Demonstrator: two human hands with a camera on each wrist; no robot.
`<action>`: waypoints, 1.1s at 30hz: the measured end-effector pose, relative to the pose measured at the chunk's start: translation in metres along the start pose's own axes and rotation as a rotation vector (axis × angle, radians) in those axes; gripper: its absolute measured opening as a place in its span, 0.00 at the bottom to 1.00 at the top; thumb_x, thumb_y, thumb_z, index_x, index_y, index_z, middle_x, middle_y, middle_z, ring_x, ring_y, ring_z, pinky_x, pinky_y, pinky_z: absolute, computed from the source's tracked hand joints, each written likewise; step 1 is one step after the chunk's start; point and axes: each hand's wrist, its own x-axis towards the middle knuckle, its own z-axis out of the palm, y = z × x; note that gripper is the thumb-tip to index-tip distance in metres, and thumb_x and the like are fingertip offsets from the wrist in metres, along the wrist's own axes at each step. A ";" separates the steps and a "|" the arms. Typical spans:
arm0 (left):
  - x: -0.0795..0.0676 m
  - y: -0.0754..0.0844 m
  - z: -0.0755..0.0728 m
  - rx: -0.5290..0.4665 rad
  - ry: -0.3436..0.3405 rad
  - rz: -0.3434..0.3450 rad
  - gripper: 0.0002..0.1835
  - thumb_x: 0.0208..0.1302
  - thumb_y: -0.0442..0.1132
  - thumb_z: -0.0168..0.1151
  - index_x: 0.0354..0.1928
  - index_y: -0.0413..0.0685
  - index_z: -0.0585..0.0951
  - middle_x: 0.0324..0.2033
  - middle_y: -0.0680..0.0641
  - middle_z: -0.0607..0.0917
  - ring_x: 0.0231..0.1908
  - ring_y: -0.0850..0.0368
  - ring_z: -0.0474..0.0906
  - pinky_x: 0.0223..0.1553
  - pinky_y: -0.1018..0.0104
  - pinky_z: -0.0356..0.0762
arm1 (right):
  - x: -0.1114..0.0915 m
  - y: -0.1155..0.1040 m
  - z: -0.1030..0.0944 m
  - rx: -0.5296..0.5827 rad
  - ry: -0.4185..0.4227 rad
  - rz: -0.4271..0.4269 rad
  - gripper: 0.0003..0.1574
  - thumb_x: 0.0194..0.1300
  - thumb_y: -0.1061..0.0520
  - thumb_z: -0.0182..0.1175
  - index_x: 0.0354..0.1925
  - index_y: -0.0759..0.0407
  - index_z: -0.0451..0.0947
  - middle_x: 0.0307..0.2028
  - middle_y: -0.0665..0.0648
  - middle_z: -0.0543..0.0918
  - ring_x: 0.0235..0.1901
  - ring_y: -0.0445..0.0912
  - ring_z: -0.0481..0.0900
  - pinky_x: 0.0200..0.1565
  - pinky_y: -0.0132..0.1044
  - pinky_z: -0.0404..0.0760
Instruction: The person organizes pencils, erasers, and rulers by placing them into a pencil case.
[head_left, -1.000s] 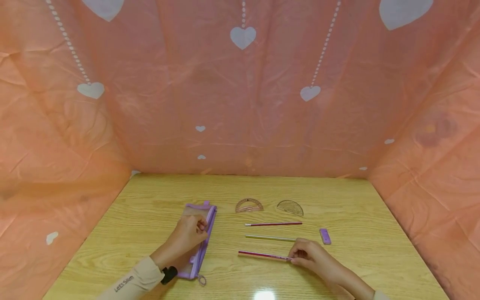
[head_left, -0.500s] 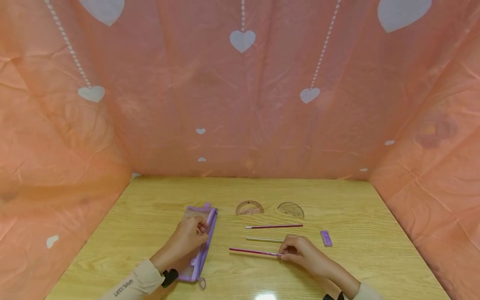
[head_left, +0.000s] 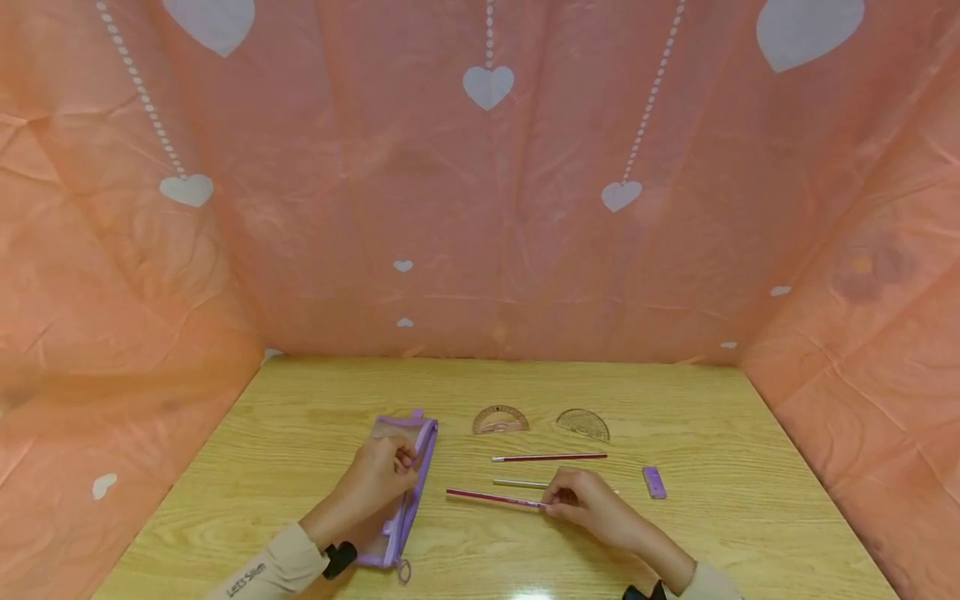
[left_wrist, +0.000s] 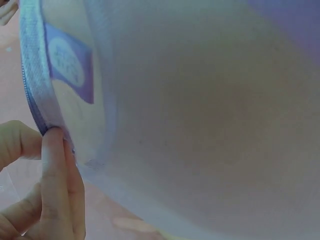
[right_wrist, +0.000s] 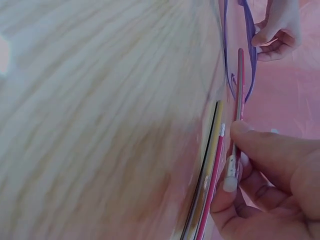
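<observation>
My left hand [head_left: 371,477] pinches the edge of a purple mesh pencil case [head_left: 412,510] at its zip, on the left of the table. In the left wrist view, thumb and fingers grip that edge beside a purple label [left_wrist: 71,62], and the zip side stands raised. My right hand [head_left: 592,506] holds a red pencil [head_left: 489,497] near its white eraser end, the other end pointing left at the case. The right wrist view shows this pencil [right_wrist: 240,90] between thumb and fingers, held off the table. Behind it lies a gold pencil [head_left: 519,483], partly hidden by the right hand.
Farther back lies another red pencil [head_left: 551,457]. Beyond it are a pinkish protractor [head_left: 501,411] and a clear protractor [head_left: 583,423]. A purple eraser [head_left: 654,483] lies to the right. Orange cloth with white hearts [head_left: 487,208] encloses the wooden table [head_left: 720,542].
The right hand has moved left with the red pencil, lifting it and bringing its far end closer to the pencil case. The left hand keeps its grip on the case.
</observation>
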 end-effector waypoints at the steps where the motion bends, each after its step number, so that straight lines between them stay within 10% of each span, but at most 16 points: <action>1: 0.000 0.000 0.000 -0.001 -0.001 -0.002 0.08 0.44 0.25 0.65 0.29 0.38 0.82 0.24 0.50 0.83 0.27 0.63 0.78 0.27 0.73 0.77 | 0.001 0.000 0.001 -0.003 0.005 0.008 0.03 0.66 0.62 0.64 0.38 0.58 0.84 0.32 0.46 0.78 0.31 0.35 0.73 0.32 0.30 0.76; 33: 0.000 0.000 -0.005 -0.023 0.001 -0.021 0.08 0.47 0.24 0.67 0.31 0.37 0.82 0.25 0.52 0.82 0.26 0.66 0.78 0.28 0.73 0.79 | 0.048 -0.014 0.030 -0.035 0.052 0.036 0.02 0.63 0.67 0.66 0.32 0.62 0.84 0.30 0.49 0.78 0.29 0.35 0.71 0.32 0.29 0.74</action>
